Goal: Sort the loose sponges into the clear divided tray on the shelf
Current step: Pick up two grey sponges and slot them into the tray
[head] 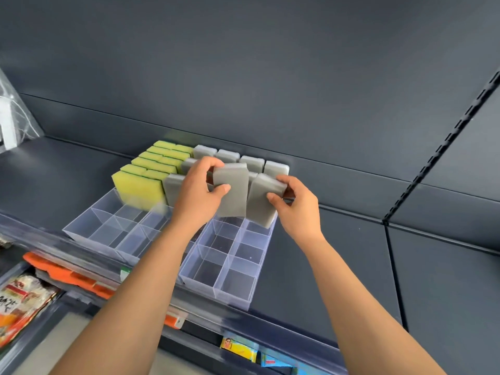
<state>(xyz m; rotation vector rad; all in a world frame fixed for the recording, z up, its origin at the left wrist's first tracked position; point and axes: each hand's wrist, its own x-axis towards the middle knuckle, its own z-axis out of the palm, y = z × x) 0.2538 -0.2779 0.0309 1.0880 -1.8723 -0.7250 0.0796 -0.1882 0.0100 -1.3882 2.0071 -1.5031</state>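
A clear divided tray (235, 293) lies on the dark shelf (338, 266). Its back compartments hold upright yellow sponges (140, 185) on the left and grey sponges (253, 161) on the right; the front compartments hold nothing. My left hand (198, 194) grips one grey sponge (232, 193) upright over the middle of the tray. My right hand (296, 204) grips a second grey sponge (261, 201) just to its right, its lower end down in a compartment at the tray's right edge. The two held sponges stand side by side, nearly touching.
The shelf's dark back panel (270, 77) rises right behind the tray. A clear plastic bag (13, 117) sits at the far left. Below the shelf's front rail (108, 269) are packaged goods (19, 301) and orange items (65, 272). A slotted upright (438, 150) runs at the right.
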